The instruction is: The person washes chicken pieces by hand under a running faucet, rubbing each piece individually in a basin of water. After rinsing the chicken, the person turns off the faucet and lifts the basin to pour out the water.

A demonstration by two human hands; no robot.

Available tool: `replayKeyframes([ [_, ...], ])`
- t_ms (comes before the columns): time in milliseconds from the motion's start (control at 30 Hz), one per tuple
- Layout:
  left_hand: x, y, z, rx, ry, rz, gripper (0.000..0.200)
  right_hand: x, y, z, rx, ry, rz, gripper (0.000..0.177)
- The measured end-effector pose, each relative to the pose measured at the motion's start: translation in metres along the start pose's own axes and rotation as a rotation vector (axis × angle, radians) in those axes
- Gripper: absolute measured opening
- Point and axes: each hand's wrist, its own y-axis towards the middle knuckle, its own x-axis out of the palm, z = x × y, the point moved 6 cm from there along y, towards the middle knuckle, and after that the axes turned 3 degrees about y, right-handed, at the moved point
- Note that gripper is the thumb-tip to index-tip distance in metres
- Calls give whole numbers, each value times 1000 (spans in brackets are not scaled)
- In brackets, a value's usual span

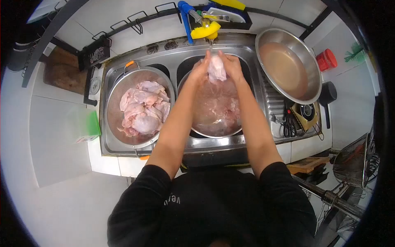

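Both my hands are raised over the far part of a metal basin (196,132) in the right sink bowl. My left hand (200,71) and my right hand (232,68) are closed around a pale piece of raw chicken (217,69) from either side. It is under the faucet (205,24), which has something yellow wrapped around its spout, and a thin stream of water falls onto it. Cloudy water with more raw chicken (224,108) fills the basin below. To the left, a metal pan (113,109) with orange handles holds a pile of raw chicken pieces (145,108).
A large steel bowl (314,78) of cloudy liquid stands on the right drainboard. In front of it lie black-handled scissors (289,125). A red cup (327,60) and a black-handled pan (328,92) are farther right. A green-and-clear container (91,125) stands left of the sink.
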Motion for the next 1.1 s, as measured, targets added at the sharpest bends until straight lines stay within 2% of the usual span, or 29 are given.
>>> replayKeyframes([
  [33,-7,2,-3,-3,-1,2,65,2,1,2,3,0,-1,42],
  [100,-3,6,-8,45,322,-294,52,11,4,-1,-32,43,-69,41],
  [133,-11,11,-15,-44,281,-224,43,15,2,-8,-150,83,-70,41],
  [167,-14,14,-17,-41,281,-222,43,21,-1,-8,-153,84,-73,41],
  [233,-28,21,-7,158,83,59,37,23,-13,-3,-157,283,65,44],
  [267,-25,18,-3,211,-28,61,35,26,-20,0,-149,27,78,46],
  [300,-18,8,4,217,-32,57,35,33,-20,11,-236,-52,81,40],
  [367,-16,-8,9,176,98,162,37,31,-28,8,-287,-8,186,34],
  [400,-28,18,-7,306,97,104,40,30,-24,9,-287,-7,179,34],
  [500,-22,-3,-8,301,51,174,43,20,-9,24,-227,-31,198,32],
  [533,-21,-4,-11,236,-101,106,44,18,-6,41,-25,245,198,33],
  [567,-19,-5,-9,239,-104,104,44,18,-4,55,177,519,191,33],
  [600,-19,-5,-9,200,-182,107,42,14,-16,52,353,633,173,36],
  [633,-21,-7,-9,160,-259,113,40,14,-21,39,353,632,166,36],
  [667,-21,-8,-6,162,-262,122,40,15,-25,23,289,540,144,37],
  [700,-16,-8,-2,137,-56,118,37,20,-28,15,226,449,118,38],
  [733,-14,-4,-4,107,149,117,35,35,-15,25,1,521,129,36],
  [767,-9,8,-13,241,50,63,29,37,-4,45,11,523,114,36],
  [833,2,-16,4,288,261,173,29,23,8,45,-218,-13,172,36],
  [867,-4,-13,1,293,265,198,29,22,9,51,-105,63,162,35],
  [900,-10,-7,1,409,392,216,28,20,8,53,11,134,154,34],
  [933,-11,-10,7,521,520,224,27,20,7,45,-3,24,104,31],
  [967,-19,-10,7,518,523,229,27,19,11,52,1,27,100,31],
  [1033,-34,-25,18,489,506,297,29,20,16,57,-140,-213,-1,28],
  [1067,-43,-34,25,479,439,291,32,16,11,63,-99,-338,-75,27],
  [1100,-57,-38,34,512,486,281,36,9,4,67,-96,-339,-68,27],
])
